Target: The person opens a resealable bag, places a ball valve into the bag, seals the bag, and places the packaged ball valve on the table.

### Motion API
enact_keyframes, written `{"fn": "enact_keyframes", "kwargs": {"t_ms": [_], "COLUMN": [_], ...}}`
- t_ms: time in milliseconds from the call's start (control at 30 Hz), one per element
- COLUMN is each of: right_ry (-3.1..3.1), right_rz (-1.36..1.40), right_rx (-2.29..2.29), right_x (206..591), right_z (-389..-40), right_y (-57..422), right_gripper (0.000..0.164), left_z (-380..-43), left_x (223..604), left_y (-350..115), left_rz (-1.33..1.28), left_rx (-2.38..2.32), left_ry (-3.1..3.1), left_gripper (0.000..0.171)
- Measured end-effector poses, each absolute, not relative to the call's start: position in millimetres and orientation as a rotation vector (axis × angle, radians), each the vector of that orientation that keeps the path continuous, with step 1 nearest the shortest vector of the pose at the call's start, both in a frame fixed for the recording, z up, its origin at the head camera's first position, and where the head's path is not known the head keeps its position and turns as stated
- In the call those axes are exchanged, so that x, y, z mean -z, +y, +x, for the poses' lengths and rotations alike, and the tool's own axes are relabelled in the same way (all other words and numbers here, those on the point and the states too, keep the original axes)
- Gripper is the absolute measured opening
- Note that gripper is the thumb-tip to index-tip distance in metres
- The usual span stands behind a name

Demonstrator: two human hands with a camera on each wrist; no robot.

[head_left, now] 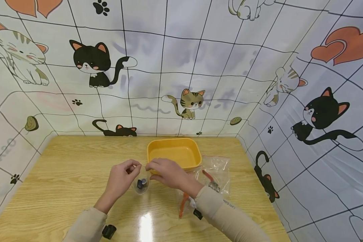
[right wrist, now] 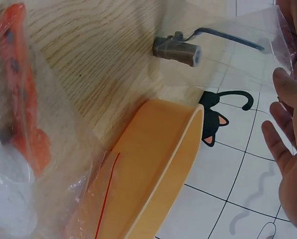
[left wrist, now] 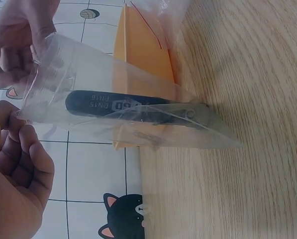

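Clear plastic at the centre of the head view: one small bag [head_left: 141, 191] over the wood-grained table [head_left: 78, 168], with a dark-handled valve [head_left: 140, 184] inside. At the bag's mouth, the left hand [head_left: 122, 176] with curled fingers in a narrow pinch; opposite and near it, the right hand [head_left: 166, 171] with fingers bent towards the same edge. Behind the right hand, a yellow tray [head_left: 175, 154]. Partly beneath the right forearm, a larger zip bag [head_left: 224, 168] with orange-red handles [head_left: 184, 204] inside. Around the table, white cloth [head_left: 145, 84] printed with cats, hearts and paw prints.

In the left wrist view, the small bag between both hands: one side of its mouth pinched in the left fingertips, the other corner at the right thumb. Through the film, a flat lever lettered DN15 and PN16, upside down; contact between bag and table impossible to tell. Beyond the bag, the tray's outer wall.

In the right wrist view, the valve's metal body at the bag's far end, with its lever pointing towards the hands. Right fingertips close together on the bag's edge, lower fingers looser; left hand mostly cut off. In the foreground, the zip bag's red strip across the tray's wall.
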State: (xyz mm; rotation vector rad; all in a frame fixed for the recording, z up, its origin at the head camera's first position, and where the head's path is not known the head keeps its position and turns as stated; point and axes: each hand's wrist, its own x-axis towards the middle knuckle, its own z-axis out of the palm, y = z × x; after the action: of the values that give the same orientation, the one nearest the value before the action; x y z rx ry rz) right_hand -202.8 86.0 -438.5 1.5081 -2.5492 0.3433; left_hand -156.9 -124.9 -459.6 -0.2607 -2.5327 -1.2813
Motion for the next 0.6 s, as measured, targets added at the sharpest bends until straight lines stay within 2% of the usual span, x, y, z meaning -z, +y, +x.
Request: {"fn": "enact_keyframes", "kwargs": {"t_ms": [300, 600], "right_ry": [-2.278, -2.411], "right_rz": [1.568, 1.415], "right_rx": [-0.349, -0.433], "right_x": [448, 442], "right_z": [-206, -204], "right_y": [87, 86], "right_gripper": [0.01, 0.004], "left_z": [-157, -156], "left_x": [459, 461], "left_y": [-128, -139], "left_rz": [-0.253, -0.338], "left_rx": [1.292, 1.261], "left_ry": [-2.579, -2.648], "left_gripper": [0.006, 0.01]}}
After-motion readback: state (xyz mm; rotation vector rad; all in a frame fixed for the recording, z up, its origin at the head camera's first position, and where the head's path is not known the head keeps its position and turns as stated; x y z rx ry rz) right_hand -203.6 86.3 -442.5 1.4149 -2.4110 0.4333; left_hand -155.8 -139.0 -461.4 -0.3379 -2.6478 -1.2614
